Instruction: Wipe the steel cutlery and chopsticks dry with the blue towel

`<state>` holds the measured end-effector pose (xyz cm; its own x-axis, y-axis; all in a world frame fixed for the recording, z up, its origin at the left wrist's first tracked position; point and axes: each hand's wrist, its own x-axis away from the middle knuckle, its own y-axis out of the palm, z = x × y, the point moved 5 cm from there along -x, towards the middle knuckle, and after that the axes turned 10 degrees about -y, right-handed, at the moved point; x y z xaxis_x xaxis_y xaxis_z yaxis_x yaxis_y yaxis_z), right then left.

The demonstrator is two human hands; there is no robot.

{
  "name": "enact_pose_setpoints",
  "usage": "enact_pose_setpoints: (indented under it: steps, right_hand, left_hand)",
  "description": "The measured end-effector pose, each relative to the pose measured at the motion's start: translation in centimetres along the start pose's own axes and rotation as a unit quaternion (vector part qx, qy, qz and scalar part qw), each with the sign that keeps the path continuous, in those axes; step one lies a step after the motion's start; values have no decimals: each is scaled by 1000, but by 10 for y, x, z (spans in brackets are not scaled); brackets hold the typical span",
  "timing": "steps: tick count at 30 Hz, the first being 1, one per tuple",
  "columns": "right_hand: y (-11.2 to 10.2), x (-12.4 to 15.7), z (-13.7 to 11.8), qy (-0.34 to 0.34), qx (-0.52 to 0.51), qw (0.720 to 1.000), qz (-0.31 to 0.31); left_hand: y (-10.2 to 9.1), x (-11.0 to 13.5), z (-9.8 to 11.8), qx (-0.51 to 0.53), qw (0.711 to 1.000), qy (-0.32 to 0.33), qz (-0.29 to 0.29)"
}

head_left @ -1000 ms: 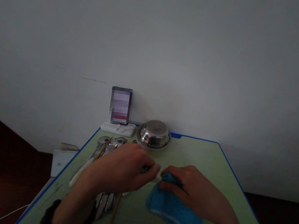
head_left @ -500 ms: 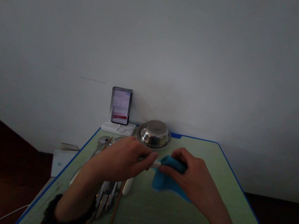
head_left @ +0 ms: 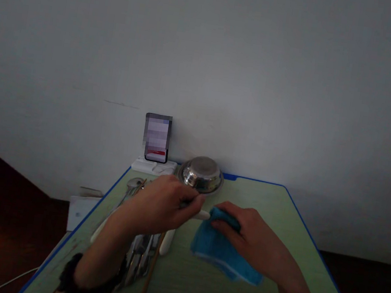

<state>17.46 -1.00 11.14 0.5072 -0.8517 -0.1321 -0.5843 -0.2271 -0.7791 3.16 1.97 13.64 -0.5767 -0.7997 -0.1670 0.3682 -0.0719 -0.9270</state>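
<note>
The left hand is closed round a smooth white-handled utensil, probably a spoon, though the light is too dim to be sure. At its 3 o'clock the right hand pinches a nubby blue cloth against the handle's tip, and the rest of the cloth drapes on the matte green bench. A round, shiny steel bowl lies upturned at 12 o'clock. Slim metal cutlery lies at 7 o'clock.

No text can be read anywhere; the phone screen by the wall is blurred.
</note>
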Motion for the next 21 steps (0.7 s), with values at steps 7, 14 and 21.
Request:
enact_pose_setpoints:
  steps: [7,14,21]
  right_hand:
    - [1,1,-7,-10,29,999,-40]
    - [-1,-1,-5,-31,-6,999,-39]
    - [-11,0,0,-50,-4,998,50]
  left_hand:
    - [3,1,8,-31,999,17,-13]
    - [-2,1,7,11,1000,16,-25]
    - [-6,1,-2,41,999,-6,-21]
